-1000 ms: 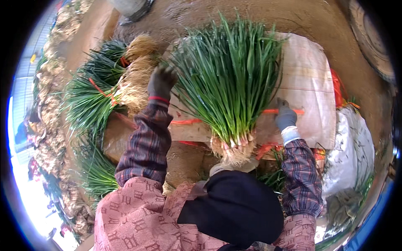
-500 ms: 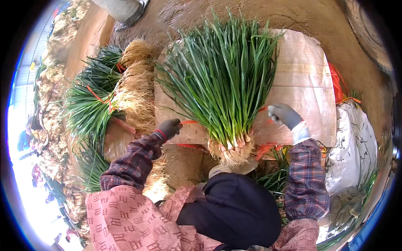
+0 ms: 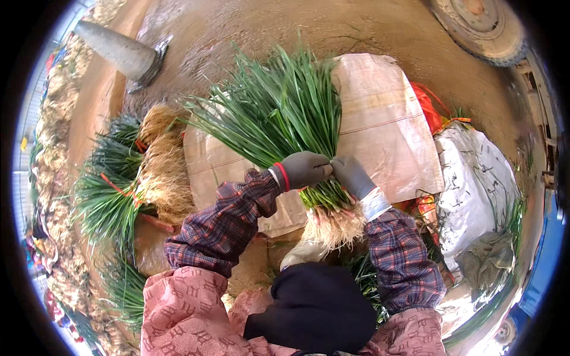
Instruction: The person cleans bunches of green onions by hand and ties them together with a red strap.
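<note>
A large bundle of spring onions (image 3: 291,113) lies on a flat woven sack (image 3: 386,124), green leaves pointing away from me and pale roots toward me. My left hand (image 3: 305,170), in a grey glove, is closed over the stems just above the bulbs. Against its fingertips, my right hand (image 3: 351,177) is closed too, also gloved in grey. Both pinch at the top of the bundle, where the red tie strip is mostly hidden by the gloves. The stems are drawn in tightly under my hands.
Tied spring onion bundles (image 3: 110,202) with tan roots lie at the left. A grey cone-shaped post (image 3: 122,53) stands at far left. White sacks (image 3: 475,184) sit at the right, a dark cloth (image 3: 487,258) on them. A wheel (image 3: 478,26) shows at far right.
My hands, apart on either side with the strip's ends, have come together over the stems. The bundle is squeezed narrower, its leaves leaning left. The whole view has shifted.
</note>
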{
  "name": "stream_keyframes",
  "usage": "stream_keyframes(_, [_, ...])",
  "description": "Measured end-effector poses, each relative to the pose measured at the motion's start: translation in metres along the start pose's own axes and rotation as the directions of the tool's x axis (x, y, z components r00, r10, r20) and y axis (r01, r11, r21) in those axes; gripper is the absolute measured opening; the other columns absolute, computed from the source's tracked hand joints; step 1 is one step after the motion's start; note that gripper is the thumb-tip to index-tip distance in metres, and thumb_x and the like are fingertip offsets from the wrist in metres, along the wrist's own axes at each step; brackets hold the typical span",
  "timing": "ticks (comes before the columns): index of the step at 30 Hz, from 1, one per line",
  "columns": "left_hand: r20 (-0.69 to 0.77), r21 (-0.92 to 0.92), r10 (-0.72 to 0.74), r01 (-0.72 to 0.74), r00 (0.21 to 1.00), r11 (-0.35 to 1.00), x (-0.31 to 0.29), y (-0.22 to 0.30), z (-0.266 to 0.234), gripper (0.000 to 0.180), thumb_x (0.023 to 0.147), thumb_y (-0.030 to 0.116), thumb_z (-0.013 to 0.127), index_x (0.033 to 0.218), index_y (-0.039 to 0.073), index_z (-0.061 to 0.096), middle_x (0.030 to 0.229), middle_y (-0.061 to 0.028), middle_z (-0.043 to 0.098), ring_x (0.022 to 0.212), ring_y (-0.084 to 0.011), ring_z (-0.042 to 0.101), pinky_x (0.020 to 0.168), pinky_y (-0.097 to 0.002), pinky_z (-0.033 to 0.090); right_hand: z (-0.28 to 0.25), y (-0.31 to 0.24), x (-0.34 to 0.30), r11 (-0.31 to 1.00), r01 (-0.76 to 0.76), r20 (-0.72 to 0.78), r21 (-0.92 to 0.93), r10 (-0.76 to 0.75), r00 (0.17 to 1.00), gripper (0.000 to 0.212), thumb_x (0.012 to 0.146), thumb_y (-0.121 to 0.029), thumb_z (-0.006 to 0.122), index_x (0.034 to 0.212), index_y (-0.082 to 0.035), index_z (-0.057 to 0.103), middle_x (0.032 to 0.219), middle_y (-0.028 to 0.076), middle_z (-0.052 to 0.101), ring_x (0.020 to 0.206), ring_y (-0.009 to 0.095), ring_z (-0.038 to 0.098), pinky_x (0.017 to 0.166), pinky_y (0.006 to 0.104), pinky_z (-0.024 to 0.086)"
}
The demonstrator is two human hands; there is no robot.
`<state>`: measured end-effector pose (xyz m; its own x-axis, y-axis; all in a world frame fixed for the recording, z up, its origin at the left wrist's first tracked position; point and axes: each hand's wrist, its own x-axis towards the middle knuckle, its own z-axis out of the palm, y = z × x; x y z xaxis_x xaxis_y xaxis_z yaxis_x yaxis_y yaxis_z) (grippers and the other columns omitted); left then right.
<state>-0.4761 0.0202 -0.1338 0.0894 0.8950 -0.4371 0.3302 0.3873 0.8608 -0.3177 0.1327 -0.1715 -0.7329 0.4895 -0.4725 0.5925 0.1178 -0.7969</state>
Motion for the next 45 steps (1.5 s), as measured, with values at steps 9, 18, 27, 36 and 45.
stream_keyframes(9, [0.121, 0.761, 0.092, -0.152, 0.988, 0.63, 0.086, 0.046, 0.004, 0.026, 0.091, 0.027, 0.053, 0.09, 0.003, 0.062, 0.075, -0.0117, 0.064, 0.065, -0.026, 0.062, 0.063, -0.0366, 0.051, 0.014, 0.038, 0.0, 0.895, 0.43, -0.147, -0.119, -0.444, 0.884, 0.03, 0.092, -0.029, 0.062, 0.111, -0.005, 0.063, 0.094, 0.014, 0.069, 0.088, 0.03, 0.067, 0.074, 0.039, 0.05])
stream_keyframes(18, [-0.502, 0.204, 0.161, -0.064, 0.85, 0.977, -0.014, 0.003, 0.039, 0.023, 0.082, 0.02, 0.07, 0.097, 0.005, 0.063, 0.075, -0.0066, 0.063, 0.07, -0.0214, 0.062, 0.065, -0.0353, 0.05, 0.019, 0.023, 0.014, 0.972, -0.02, -0.124, 0.235, 0.05, 0.991, 0.052, 0.094, -0.052, 0.054, 0.088, -0.002, 0.067, 0.074, 0.02, 0.067, 0.073, 0.036, 0.066, 0.066, 0.0447, 0.049])
stream_keyframes(27, [-0.539, 0.265, 0.135, 0.016, 0.831, 0.964, 0.036, -0.014, 0.051, 0.022, 0.088, 0.027, 0.065, 0.096, 0.007, 0.068, 0.082, -0.0158, 0.064, 0.077, -0.0342, 0.063, 0.063, -0.0396, 0.048, -0.044, 0.017, 0.02, 0.964, 0.267, -0.081, -0.008, -0.267, 0.96, 0.049, 0.091, -0.048, 0.058, 0.083, 0.001, 0.066, 0.073, 0.017, 0.066, 0.073, 0.033, 0.066, 0.067, 0.0416, 0.049])
stream_keyframes(36, [-0.356, -0.075, 0.072, -0.106, 0.932, 0.992, -0.016, -0.074, 0.057, 0.021, 0.095, 0.011, 0.06, 0.113, 0.001, 0.064, 0.094, -0.0055, 0.065, 0.081, -0.0114, 0.058, 0.072, -0.0275, 0.049, -0.118, 0.015, 0.068, 0.965, -0.062, -0.131, 0.253, 0.098, 0.987, 0.049, 0.09, -0.057, 0.055, 0.073, -0.01, 0.06, 0.058, -0.003, 0.041, 0.053, 0.01, 0.037, 0.051, 0.0272, 0.031])
stream_keyframes(45, [-0.261, -0.701, -0.154, -0.077, 0.953, 0.709, 0.009, -0.035, 0.039, 0.025, 0.094, 0.026, 0.063, 0.092, 0.001, 0.066, 0.08, -0.0041, 0.066, 0.073, -0.0126, 0.063, 0.062, -0.0249, 0.048, -0.132, -0.004, 0.076, 0.894, 0.448, -0.21, -0.001, -0.438, 0.874, 0.03, 0.093, -0.032, 0.049, 0.078, -0.008, 0.059, 0.057, 0.0, 0.043, 0.052, 0.014, 0.042, 0.055, 0.0301, 0.039])
